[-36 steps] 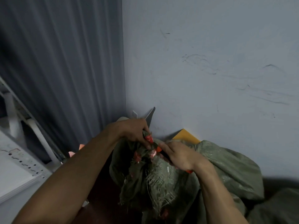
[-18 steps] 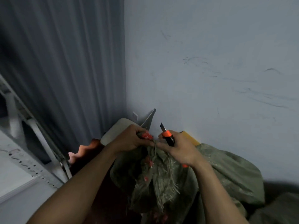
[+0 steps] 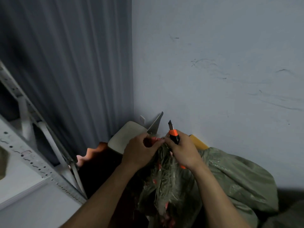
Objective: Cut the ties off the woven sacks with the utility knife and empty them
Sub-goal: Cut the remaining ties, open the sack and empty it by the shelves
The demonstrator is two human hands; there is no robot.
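1. The left hand [image 3: 139, 151] pinches the sack [image 3: 230, 176] at its bunched neck, by the red tie [image 3: 155, 139].
2. The right hand [image 3: 184, 149] grips the knife [image 3: 174, 134], just beside the tie.
3. The knife stands nearly upright, blade tip up towards the wall [image 3: 213, 63].

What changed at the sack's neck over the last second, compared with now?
The right hand lifted the utility knife out of the gathered neck of the green woven sack. Its blade, hidden a second ago, now points up toward the wall, above the red tie. Unchanged: the left hand grips the sack's neck by the tie, the right hand holds the knife, and the sack lies against the wall.
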